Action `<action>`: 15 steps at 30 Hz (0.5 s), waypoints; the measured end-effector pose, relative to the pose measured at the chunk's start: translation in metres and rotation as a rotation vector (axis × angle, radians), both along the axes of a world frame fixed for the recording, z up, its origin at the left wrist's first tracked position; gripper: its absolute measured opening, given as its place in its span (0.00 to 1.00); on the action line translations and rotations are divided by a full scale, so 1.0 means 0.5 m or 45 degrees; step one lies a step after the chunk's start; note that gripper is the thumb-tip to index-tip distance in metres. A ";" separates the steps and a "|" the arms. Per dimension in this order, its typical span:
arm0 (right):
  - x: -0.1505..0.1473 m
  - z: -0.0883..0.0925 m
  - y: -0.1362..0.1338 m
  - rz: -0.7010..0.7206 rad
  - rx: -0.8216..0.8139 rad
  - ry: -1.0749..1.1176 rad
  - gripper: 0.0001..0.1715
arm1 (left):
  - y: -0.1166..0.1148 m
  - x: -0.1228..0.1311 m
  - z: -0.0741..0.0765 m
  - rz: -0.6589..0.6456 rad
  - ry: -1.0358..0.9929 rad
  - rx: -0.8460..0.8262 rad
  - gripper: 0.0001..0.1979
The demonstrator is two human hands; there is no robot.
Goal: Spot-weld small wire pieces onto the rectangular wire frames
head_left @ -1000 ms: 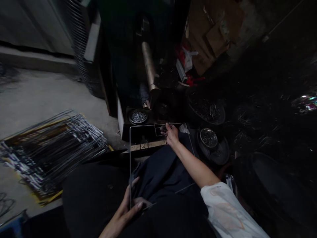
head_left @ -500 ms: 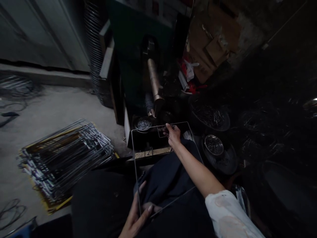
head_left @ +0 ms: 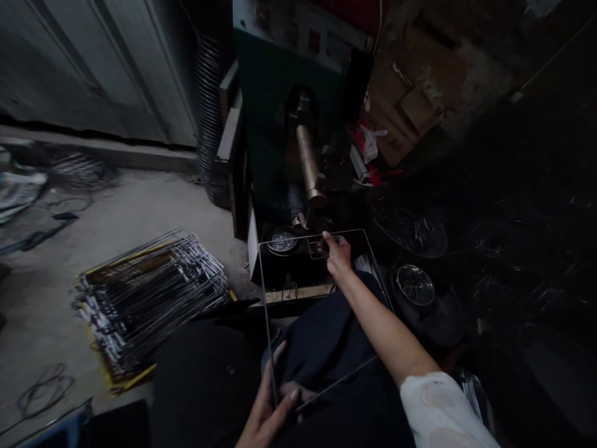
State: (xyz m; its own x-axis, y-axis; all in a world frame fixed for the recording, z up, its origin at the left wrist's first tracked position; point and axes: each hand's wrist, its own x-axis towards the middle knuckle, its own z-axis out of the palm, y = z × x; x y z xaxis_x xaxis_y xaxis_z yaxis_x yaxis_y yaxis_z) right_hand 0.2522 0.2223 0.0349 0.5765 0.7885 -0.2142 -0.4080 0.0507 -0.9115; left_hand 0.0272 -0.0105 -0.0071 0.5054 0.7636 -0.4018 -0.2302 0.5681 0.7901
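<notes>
A thin rectangular wire frame [head_left: 263, 292] is held over my lap, in front of a green machine [head_left: 265, 118] with a brass-coloured bar [head_left: 308, 158]. My left hand [head_left: 273, 398] supports the frame's near left corner, thumb and fingers around the wire. At the far edge, my right hand [head_left: 336, 254] pinches the frame where a small wire loop [head_left: 314, 254] hangs inside it. A round dish of small metal pieces [head_left: 282, 241] sits just beyond the far left corner of the frame.
On the floor at left, wire frames [head_left: 153, 298] are piled on a yellow support. To the right stand a metal bowl [head_left: 415, 285] and a dark basin of metal pieces [head_left: 410, 230]. A ribbed hose [head_left: 209, 118] and cardboard [head_left: 415, 99] are farther back.
The whole view has shifted, so the surroundings appear farther right. Both hands keep their hold on the wire frame, in nearly the same position over my lap.
</notes>
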 end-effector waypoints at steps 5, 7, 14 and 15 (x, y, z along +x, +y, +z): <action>0.002 0.006 0.011 -0.016 0.002 -0.037 0.20 | 0.005 0.005 0.009 0.007 -0.085 -0.057 0.51; 0.002 0.009 0.015 -0.023 0.000 -0.054 0.20 | 0.008 0.006 0.010 0.007 -0.072 -0.034 0.49; 0.004 0.016 0.027 -0.017 0.024 -0.049 0.19 | 0.017 0.007 0.003 -0.004 -0.052 -0.027 0.50; 0.005 0.016 0.029 -0.017 0.029 -0.052 0.19 | 0.019 0.007 0.004 -0.015 -0.045 -0.032 0.49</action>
